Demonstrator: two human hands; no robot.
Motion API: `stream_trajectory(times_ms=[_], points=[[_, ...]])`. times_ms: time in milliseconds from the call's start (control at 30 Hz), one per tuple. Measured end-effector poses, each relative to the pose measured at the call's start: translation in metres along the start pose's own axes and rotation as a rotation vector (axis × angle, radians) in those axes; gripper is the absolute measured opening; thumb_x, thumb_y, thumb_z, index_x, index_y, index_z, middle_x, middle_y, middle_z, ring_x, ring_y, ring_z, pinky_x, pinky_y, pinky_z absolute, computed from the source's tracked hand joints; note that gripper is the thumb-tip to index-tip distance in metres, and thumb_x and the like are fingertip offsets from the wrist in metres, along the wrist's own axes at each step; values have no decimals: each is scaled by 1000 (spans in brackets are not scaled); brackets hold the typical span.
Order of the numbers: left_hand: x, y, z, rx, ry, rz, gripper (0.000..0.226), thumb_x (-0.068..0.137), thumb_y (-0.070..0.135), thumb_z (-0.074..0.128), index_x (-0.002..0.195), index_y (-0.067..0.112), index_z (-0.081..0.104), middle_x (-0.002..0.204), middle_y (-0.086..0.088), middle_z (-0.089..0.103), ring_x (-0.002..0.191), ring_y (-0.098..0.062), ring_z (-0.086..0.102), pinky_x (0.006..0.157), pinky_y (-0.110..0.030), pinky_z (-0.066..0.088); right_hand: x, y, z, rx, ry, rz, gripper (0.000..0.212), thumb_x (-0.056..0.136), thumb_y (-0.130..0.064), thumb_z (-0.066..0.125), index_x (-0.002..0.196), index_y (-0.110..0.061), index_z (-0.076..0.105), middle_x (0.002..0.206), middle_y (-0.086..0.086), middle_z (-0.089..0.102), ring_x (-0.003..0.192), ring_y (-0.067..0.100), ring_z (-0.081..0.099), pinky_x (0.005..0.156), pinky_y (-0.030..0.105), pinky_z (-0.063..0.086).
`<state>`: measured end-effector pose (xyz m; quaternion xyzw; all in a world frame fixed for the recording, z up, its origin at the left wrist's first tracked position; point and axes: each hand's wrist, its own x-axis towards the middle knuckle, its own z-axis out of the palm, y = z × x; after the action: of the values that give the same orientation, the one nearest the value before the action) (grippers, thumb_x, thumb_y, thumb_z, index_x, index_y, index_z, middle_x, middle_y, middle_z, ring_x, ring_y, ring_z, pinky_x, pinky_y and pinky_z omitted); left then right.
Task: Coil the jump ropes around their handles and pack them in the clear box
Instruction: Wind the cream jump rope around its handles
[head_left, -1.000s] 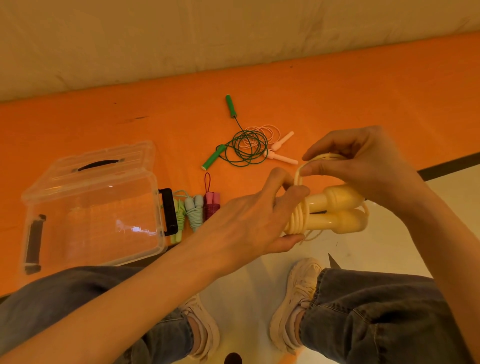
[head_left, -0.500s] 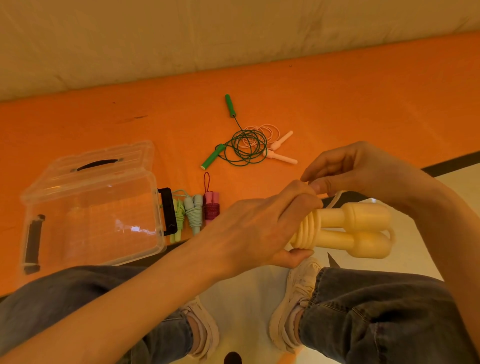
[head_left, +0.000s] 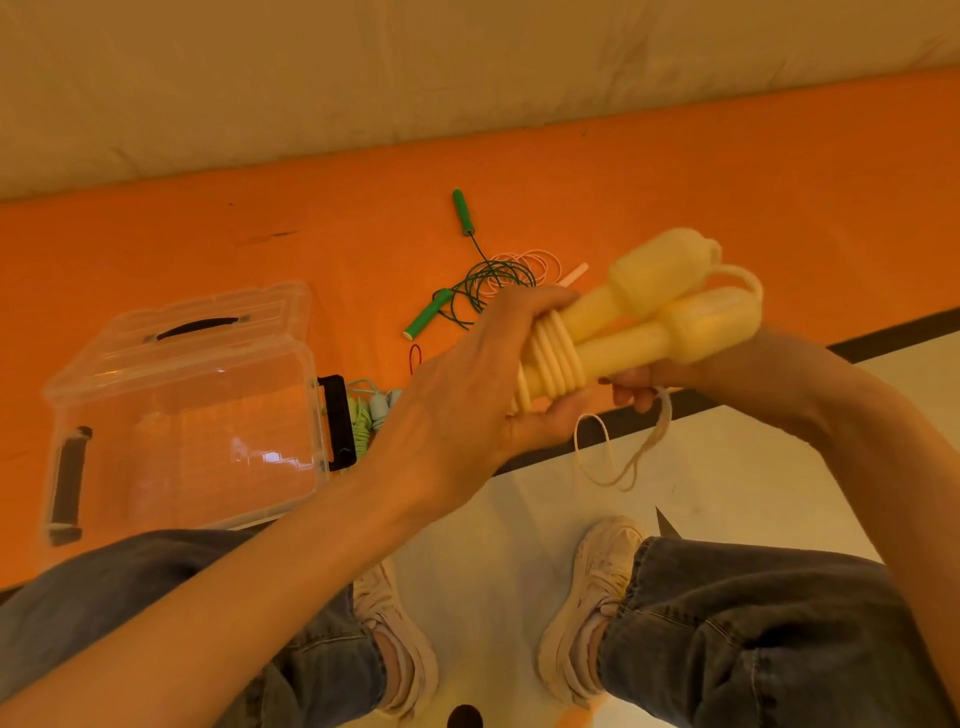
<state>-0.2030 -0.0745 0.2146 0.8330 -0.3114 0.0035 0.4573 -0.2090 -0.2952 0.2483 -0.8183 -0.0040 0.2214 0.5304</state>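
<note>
Leftmost, the clear box (head_left: 182, 415) sat on the orange mat (head_left: 727, 208), its lid shut and its black latch (head_left: 337, 421) facing right. Just beside that latch lay small coiled ropes, a light green one (head_left: 359, 423) and a pale blue one (head_left: 379, 408), partly hidden behind the left forearm. Further back on the mat, a green jump rope (head_left: 467, 280) lay loose with its two handles apart, its cord tangled over a pink rope (head_left: 540, 262) whose handles were mostly hidden. In front of these, the left hand (head_left: 467, 395) was closed around the narrow ends of the yellow jump rope handles (head_left: 665, 317), thumb beneath and fingers over the top, pressing on several turns of yellow cord (head_left: 553, 358) already wound round both handles. Those handles lay side by side, raised in the air and tilted up to the right. Under them, the right hand (head_left: 644, 382) showed only partly; its fingers pinched the free end of the cord, which hung down in a slack loop (head_left: 613, 457). Below, both knees in blue jeans (head_left: 753, 623) and pale shoes (head_left: 587, 597) rested on the light floor (head_left: 727, 467).
</note>
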Motion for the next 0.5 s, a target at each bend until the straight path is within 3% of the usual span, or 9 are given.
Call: stream_trajectory(times_ms=[133,300,400,500], points=[[1,-4,0,0,62,-63,51,84,53,49,128,34,32,105,23,41,89,1,47,67,-27,44,7,-2,11,-40,-103,49,30,76,-33,64,97,-14,73,80,2,71,73,11,65,70,20,54],[6,-9,-5,211,140,-104,56,85,54,46,129,20,37,107,16,41,76,1,42,53,-23,39,2,-8,26,-14,-59,-40,27,78,-36,62,99,-25,75,71,1,68,64,15,57,64,27,47],[7,-11,-6,327,122,-103,57,83,54,44,125,15,43,103,7,50,68,-3,43,48,-20,35,0,-12,30,-31,-17,-91,30,79,-37,58,98,-21,74,65,-2,63,60,15,51,57,24,42],[8,-11,-3,378,78,-98,55,82,49,49,121,10,48,101,-5,57,64,-8,44,43,-27,31,-1,-14,30,-59,-16,-96,24,83,-36,53,89,-24,74,63,-3,60,56,8,49,56,20,41]])
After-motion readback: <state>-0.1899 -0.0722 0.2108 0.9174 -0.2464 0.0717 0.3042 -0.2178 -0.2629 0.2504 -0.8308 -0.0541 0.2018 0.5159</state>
